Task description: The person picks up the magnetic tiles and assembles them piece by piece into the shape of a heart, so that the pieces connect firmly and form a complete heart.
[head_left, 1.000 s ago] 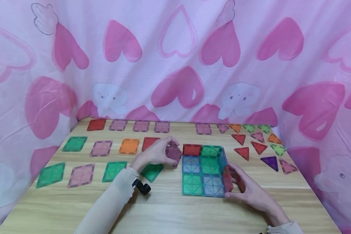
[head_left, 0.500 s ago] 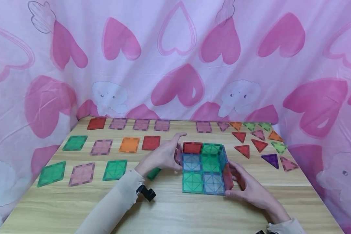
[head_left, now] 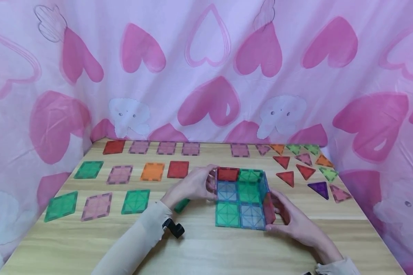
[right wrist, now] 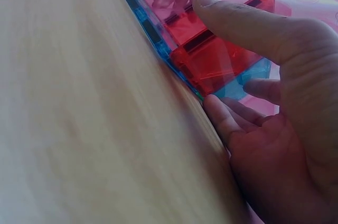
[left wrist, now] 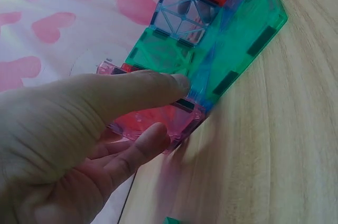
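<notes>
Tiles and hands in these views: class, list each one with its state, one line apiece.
Left hand: pinching the pink tile
Pink tile: held up at the base's left edge
Right hand: holding the red side tile
Red side tile: upright
Blue side tile: upright
Red back tile: upright
Green back tile: upright
Base tiles: flat, edge to edge
Loose triangles: flat
</notes>
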Demonstrator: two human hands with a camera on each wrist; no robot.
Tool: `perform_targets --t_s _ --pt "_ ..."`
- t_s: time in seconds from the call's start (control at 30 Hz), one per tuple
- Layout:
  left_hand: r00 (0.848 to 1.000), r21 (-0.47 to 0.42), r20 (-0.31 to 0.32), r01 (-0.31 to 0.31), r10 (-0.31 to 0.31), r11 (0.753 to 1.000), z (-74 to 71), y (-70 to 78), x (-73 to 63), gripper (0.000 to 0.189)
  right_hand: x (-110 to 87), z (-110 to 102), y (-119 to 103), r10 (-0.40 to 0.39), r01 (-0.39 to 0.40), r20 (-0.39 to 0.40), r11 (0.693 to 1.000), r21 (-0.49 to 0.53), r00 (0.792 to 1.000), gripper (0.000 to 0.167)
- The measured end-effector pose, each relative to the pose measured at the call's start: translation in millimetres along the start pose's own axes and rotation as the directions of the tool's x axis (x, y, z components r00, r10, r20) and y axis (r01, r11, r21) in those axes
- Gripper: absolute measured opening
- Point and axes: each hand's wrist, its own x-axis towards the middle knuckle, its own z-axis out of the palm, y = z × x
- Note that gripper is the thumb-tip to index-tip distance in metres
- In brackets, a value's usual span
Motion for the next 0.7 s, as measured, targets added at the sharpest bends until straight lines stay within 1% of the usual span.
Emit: perform_targets --t_s 0.07,0.2,0.33,0.5,0.6,0.7 --pt "1.0 -0.006 0.009 -0.012 0.012 1.0 1.2 -2.6 1.0 0.092 -1.0 0 0 0.005 -0.005 0.0 1.0 0.007 1.0 0.105" --pt "1.0 -0.001 0.007 -0.028 0.028 1.0 1.5 -7.3 2.3 0.088 -0.2 1 -1 0.005 -0.005 -0.001 1.0 0.019 1.0 0.105" --pt "0.999 0.008 0.005 -0.039 0.039 0.999 4.2 -8.1 5.6 0.093 -2.1 -2 -2 -0.002 0.002 -0.013 1.0 0.023 1.0 0.105" --pt "0.998 -0.024 0.024 -0.057 0.058 0.998 4.4 -10.7 10.7 0.099 -4.6 -6 -1 -0.017 0.018 -0.038 1.0 0.014 0.999 0.105" --pt "0.999 -0.013 0.01 -0.041 0.041 0.999 -1.4 -17.3 15.9 0.097 -4.2 -6 1 -0.026 0.027 -0.027 1.0 0.015 0.999 0.105" --pt "0.999 0.025 -0.031 -0.012 0.013 1.0 -8.6 -25.8 27.6 0.09 -3.2 -6 2 -0.038 0.039 -0.008 0.999 0.024 0.999 0.106"
